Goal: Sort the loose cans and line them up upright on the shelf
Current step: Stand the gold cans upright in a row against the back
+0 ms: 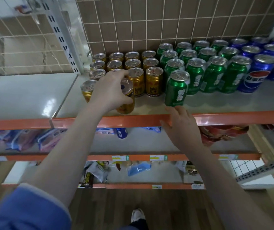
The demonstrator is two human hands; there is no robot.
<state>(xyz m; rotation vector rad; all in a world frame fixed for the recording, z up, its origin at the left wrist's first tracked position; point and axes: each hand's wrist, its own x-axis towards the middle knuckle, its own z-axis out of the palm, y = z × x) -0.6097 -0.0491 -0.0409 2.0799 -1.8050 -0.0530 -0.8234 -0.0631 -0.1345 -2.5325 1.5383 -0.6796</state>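
Head view. Top shelf (149,107), pale surface with orange front lip, holds three blocks of upright cans against a brown tiled wall. Left block: gold cans (154,81) with dark lettering too blurred to read. Middle block: green cans (214,75) with white Chinese characters, not legible. Right block: blue cans (255,75) carrying the red-white-blue Pepsi globe and Chinese script. One front green can (176,88) stands alone ahead of its block, near the shelf edge, upright. On the shelf below, a blue can on its side (121,132) reads "PEPSI"; snack packets lie either side of it. Price tags on the lower lips are unreadable.

Left hand (109,90): fingers and thumb curled round a gold can (126,103), gripping it by the upper body and rim. That can is tilted, its base at or just above the front of the shelf, at the front of the gold block. Forearm bare, blue sleeve pushed up near the elbow, arm reaching up and forward.

Right hand (181,128): fingers straight and slightly spread, holding nothing, fingertips just below the front green can, palm over the orange lip. Contact with the can cannot be confirmed.
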